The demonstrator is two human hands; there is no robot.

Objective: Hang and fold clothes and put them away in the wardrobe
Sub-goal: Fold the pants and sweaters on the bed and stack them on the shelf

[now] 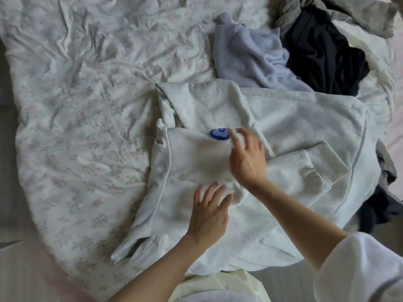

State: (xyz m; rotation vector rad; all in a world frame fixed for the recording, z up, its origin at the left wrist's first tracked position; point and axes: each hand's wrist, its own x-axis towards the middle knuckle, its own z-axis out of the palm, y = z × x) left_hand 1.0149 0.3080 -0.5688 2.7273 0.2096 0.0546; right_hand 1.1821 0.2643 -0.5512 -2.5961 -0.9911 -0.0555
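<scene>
Pale grey sweatshirt [250,171] lies partly folded on the bed [76,127], nearest the person. Left hand [209,212] rests flat on it, fingers [207,192] spread; right hand [246,158] hovers blurred near the blue patch [219,134], fingers loosely spread, holding nothing. Folding seems underway; next, the ribbed hem side likely needs turning over. Beyond wait a lilac garment [250,55] and a dark garment [322,55].

Sweatshirt [283,118] on bedspread [76,105], clothes pile [294,46] behind it, both hands on sweatshirt
</scene>
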